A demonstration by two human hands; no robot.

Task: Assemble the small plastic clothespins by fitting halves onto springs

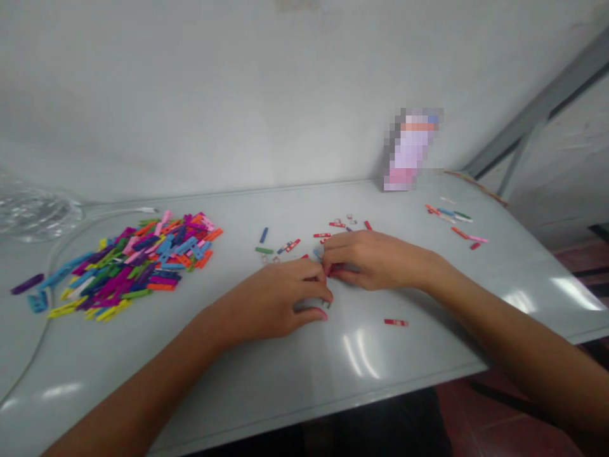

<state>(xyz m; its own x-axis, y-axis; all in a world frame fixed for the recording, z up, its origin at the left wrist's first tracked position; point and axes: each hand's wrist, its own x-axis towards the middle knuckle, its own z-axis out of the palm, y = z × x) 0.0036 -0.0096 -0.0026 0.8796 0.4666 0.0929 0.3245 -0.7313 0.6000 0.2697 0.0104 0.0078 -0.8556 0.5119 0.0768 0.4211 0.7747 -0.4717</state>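
Note:
My left hand (285, 297) is over the middle of the table, its thumb and fingers curled. A small metal clip spring (327, 304) shows between its thumb and index fingertip. Touching or nearly touching it, my right hand (366, 259) has its fingers pinched together; what they hold is hidden. A light blue piece (317, 252) shows beside the right fingertips. Around the hands lie loose clothespin halves, among them a red one (322, 235), a green one (264, 250) and a dark blue one (263, 235). More metal springs (351, 219) lie behind the right hand.
To the left is a heap of colourful clothespins (137, 260), with a white cable (109, 211) by it and clear plastic (35, 209) behind. One red half (396, 322) lies near the front edge. Several loose pieces (460, 233) are at right. A blurred upright object (412, 152) leans on the wall.

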